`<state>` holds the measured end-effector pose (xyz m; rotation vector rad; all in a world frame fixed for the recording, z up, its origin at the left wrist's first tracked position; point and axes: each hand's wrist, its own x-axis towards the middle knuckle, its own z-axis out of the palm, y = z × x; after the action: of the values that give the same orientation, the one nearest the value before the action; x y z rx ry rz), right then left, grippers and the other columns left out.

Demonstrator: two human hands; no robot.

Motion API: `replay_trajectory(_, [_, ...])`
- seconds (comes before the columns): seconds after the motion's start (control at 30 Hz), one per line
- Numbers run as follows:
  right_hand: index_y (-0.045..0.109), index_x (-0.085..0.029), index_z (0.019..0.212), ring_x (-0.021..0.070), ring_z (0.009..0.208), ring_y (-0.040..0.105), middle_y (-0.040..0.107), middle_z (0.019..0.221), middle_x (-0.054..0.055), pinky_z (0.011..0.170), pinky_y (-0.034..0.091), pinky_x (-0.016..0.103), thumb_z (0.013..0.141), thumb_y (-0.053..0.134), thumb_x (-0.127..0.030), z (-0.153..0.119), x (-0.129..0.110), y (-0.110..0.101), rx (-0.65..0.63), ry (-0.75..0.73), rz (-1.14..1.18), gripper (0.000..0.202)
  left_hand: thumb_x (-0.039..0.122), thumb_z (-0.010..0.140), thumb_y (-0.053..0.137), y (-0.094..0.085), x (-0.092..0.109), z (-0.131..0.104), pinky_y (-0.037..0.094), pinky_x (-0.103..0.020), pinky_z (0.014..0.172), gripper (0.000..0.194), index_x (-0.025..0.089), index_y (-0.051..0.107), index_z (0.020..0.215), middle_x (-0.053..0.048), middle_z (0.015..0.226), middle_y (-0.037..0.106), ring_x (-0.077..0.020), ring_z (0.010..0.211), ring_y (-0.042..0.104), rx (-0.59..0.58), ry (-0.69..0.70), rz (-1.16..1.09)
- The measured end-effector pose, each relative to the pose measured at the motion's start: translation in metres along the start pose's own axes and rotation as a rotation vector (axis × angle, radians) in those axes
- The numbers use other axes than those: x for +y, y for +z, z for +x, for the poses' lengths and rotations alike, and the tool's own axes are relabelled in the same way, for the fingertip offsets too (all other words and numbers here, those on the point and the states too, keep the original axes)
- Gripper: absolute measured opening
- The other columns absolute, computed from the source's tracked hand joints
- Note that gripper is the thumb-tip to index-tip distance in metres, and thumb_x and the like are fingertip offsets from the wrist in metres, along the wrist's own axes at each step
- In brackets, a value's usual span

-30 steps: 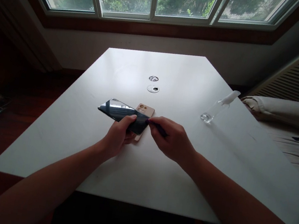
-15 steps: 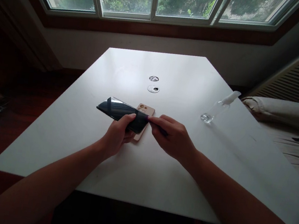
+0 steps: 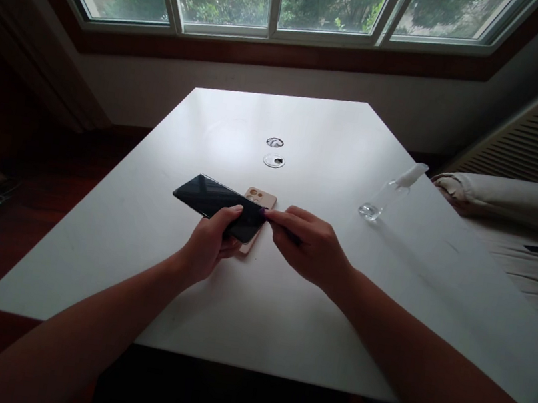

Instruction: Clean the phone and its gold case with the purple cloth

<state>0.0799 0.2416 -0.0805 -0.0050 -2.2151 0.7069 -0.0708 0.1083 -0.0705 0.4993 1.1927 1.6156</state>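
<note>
Here, the black glass-fronted phone (image 3: pixel 209 197) tilts over a beige phone case (image 3: pixel 263 197) on the white desk (image 3: pixel 100 250), closed in the left grip (image 3: pixel 206 246). The right grip (image 3: pixel 311 241) pinches a slim dark tool (image 3: pixel 264 213) at its end, seemingly needing steadiness next.

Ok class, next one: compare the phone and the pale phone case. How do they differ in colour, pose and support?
Colour: the phone is dark and glossy; the phone case is pale pinkish-tan.
Pose: the phone's long side runs mostly left to right; the phone case's runs mostly away from the person.
Support: the left hand holds the phone; the phone case lies on the table.
Shared: both look slim and oblong.
</note>
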Motion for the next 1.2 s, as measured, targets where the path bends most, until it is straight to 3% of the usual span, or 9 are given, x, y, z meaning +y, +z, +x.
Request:
replay_trajectory(0.23, [0.066,-0.020,0.127,0.0124,0.070,0.062,0.068,0.093,0.007,0.060,0.048,0.025,0.094,0.060,-0.011,-0.003,-0.010,0.003,-0.089,-0.130,0.134,0.034,0.040,0.092,0.059,-0.003,0.002,0.000,0.016,-0.022,0.042,0.049,0.019,0.037,0.053,0.008,0.043,0.025,-0.0045,0.039,0.019,-0.051,-0.049,-0.021])
replay_trajectory(0.37, [0.070,-0.022,0.121,0.0131,0.070,0.060,0.068,0.090,0.005,0.062,0.048,0.027,0.094,0.061,-0.013,0.000,0.008,-0.004,-0.023,0.013,0.097,0.030,0.040,0.092,0.057,-0.005,0.003,0.003,0.015,-0.022,0.040,0.048,0.019,0.038,0.054,0.007,0.042,0.025,-0.0046,0.037,0.019,-0.113,-0.057,-0.010])
replay_trajectory(0.5, [0.074,-0.023,0.115,0.0119,0.064,0.058,0.065,0.085,0.002,0.057,0.048,0.026,0.095,0.059,-0.017,0.002,0.013,-0.007,0.074,0.236,0.283,0.025,0.039,0.094,0.055,-0.008,0.006,0.002,0.015,-0.022,0.041,0.046,0.019,0.039,0.055,0.007,0.041,0.025,-0.0049,0.037,0.020,-0.210,-0.111,-0.026])
replay_trajectory(0.6, [0.076,-0.023,0.112,0.0102,0.060,0.058,0.064,0.089,0.002,0.050,0.045,0.024,0.096,0.056,-0.019,0.002,0.007,-0.008,0.046,0.338,0.521,0.025,0.039,0.093,0.057,-0.009,0.007,0.000,0.015,-0.020,0.041,0.041,0.018,0.043,0.060,0.007,0.043,0.028,-0.0042,0.038,0.019,-0.236,-0.160,-0.032])
replay_trajectory(0.7, [0.077,-0.022,0.111,0.0110,0.062,0.058,0.063,0.090,0.003,0.049,0.045,0.024,0.095,0.055,-0.020,0.003,0.001,-0.010,-0.052,0.300,0.670,0.027,0.041,0.090,0.060,-0.010,0.008,-0.002,0.015,-0.019,0.041,0.036,0.017,0.049,0.066,0.007,0.044,0.030,-0.0038,0.039,0.018,-0.287,-0.232,-0.025])
replay_trajectory(0.9, [0.073,-0.021,0.121,0.0149,0.075,0.060,0.066,0.093,0.006,0.063,0.049,0.027,0.090,0.055,-0.015,0.004,0.007,-0.018,-0.243,0.025,0.443,0.037,0.044,0.079,0.070,-0.012,0.006,-0.006,0.020,-0.019,0.042,0.032,0.015,0.056,0.075,0.007,0.044,0.035,-0.0039,0.038,0.023,-0.309,-0.361,0.037])
replay_trajectory(1.07, [0.064,-0.028,0.137,0.0134,0.074,0.059,0.064,0.096,0.004,0.065,0.050,0.026,0.088,0.053,-0.007,0.004,0.012,-0.020,-0.276,-0.017,0.149,0.054,0.041,0.072,0.077,-0.014,0.006,-0.012,0.028,-0.020,0.042,0.032,0.016,0.061,0.083,0.004,0.050,0.045,-0.0086,0.041,0.040,-0.249,-0.344,0.077])
replay_trajectory(1.2, [0.062,-0.030,0.139,0.0129,0.073,0.059,0.064,0.095,0.003,0.065,0.051,0.026,0.088,0.053,-0.006,0.003,0.010,-0.016,-0.253,-0.057,0.050,0.057,0.038,0.070,0.080,-0.016,0.006,-0.015,0.035,-0.021,0.043,0.033,0.015,0.064,0.087,0.002,0.054,0.051,-0.0126,0.047,0.052,-0.216,-0.337,0.105])
